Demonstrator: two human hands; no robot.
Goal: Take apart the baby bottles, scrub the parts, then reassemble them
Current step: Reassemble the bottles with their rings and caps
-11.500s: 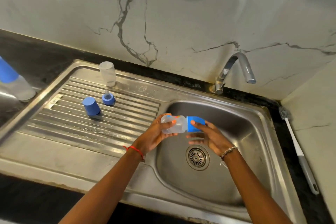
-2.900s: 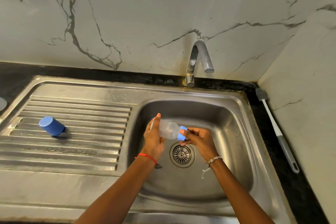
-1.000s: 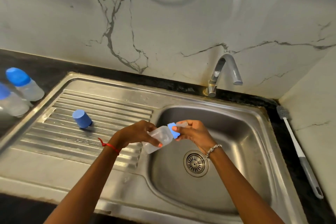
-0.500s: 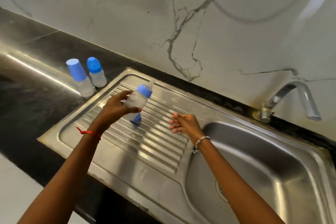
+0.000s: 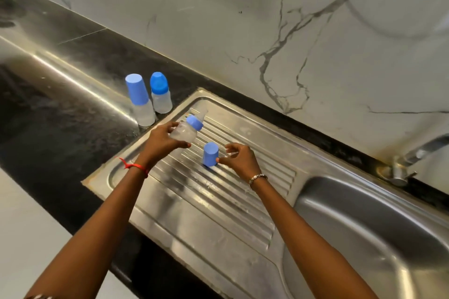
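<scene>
My left hand grips a clear baby bottle with a blue collar and clear teat, tilted up to the right above the ribbed drainboard. A blue cap stands on the drainboard just right of the bottle. My right hand is beside the cap with thumb and fingers apart, fingertips at the cap's lower right edge; I cannot tell if they touch it. Two capped bottles stand on the black counter at the drainboard's far left corner, one with a tall flat cap and one with a rounded cap.
The sink basin lies at the lower right, with the tap behind it. A marble wall runs along the back. Black counter stretches to the left.
The view has shifted right. My right hand has moved from the sink's edge to the blue cap on the drainboard. My left hand still holds the bottle, tilted the same way.
</scene>
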